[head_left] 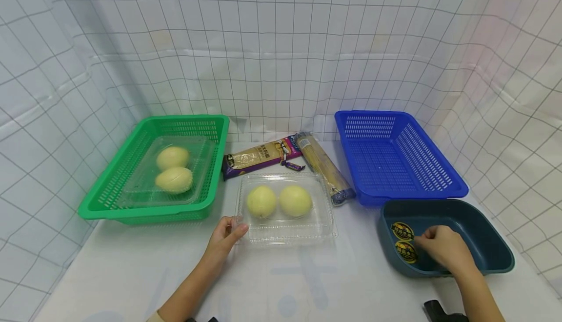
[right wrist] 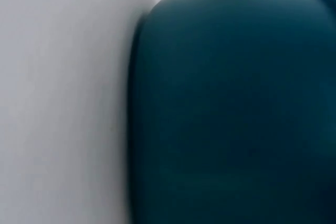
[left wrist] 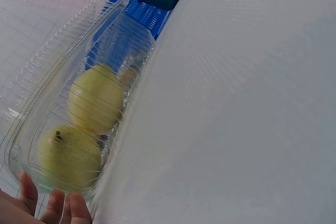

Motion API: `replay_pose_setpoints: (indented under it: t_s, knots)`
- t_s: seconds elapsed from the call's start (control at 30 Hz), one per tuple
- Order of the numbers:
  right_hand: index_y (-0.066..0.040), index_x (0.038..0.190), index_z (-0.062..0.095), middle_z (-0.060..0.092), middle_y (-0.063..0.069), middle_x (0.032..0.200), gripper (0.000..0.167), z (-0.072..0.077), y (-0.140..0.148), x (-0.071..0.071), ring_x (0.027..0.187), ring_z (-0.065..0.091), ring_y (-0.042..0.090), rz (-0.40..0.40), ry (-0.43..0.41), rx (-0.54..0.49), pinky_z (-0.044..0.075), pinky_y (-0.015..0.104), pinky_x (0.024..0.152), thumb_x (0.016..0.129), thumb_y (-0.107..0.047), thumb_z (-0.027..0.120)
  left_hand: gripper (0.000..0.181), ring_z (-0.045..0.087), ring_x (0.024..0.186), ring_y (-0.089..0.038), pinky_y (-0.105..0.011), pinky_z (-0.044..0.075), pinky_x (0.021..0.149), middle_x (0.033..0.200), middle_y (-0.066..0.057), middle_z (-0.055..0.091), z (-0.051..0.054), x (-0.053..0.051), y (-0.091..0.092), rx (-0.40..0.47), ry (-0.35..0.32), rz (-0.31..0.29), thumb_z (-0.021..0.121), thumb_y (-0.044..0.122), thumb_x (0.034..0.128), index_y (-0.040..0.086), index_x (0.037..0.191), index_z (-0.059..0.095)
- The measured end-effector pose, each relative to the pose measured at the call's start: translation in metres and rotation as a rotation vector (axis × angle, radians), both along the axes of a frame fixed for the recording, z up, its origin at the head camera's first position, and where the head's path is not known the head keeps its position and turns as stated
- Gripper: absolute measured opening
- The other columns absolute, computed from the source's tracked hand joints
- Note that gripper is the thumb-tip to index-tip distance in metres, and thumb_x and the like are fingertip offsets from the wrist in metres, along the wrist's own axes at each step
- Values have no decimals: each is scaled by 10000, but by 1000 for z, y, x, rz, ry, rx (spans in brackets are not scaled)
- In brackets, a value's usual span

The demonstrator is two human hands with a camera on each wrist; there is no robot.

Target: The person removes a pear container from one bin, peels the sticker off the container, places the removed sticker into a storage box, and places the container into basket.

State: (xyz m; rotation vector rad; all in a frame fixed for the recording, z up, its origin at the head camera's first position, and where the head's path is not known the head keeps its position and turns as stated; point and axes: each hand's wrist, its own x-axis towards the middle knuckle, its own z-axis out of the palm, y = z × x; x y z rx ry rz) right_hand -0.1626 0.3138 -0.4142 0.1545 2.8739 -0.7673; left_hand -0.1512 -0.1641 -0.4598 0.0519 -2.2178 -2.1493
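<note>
My left hand holds the near left corner of a clear plastic clamshell box, thumb on top. Two round yellow fruits sit inside it; the left wrist view shows the fingers at the box's end and its lid partly raised. My right hand reaches into a dark teal basin, its fingers bent. Its fingertips are beside two round black-and-yellow stickers at the basin's left side; whether they pinch one cannot be told. The right wrist view shows only the basin's outer wall, hiding the hand.
At left, a green basket holds another clear box with two pale yellow fruits. Behind the middle box lie a purple-and-gold packet, a long pasta packet and a small purple wrapped piece. A blue basket stands behind the basin.
</note>
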Motion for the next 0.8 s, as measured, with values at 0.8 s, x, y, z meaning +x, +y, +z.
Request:
replay_pose_setpoints:
  t_s: [0.8]
  knots:
    - [-31, 901, 636, 576, 52, 728, 324, 35, -67, 5, 655, 515, 194, 29, 235, -171, 439, 317, 545, 954, -350, 613, 188, 421, 785, -113, -242, 362, 694, 853, -13, 436, 0, 1, -1, 13, 6, -6, 588, 55, 910, 64, 902, 401]
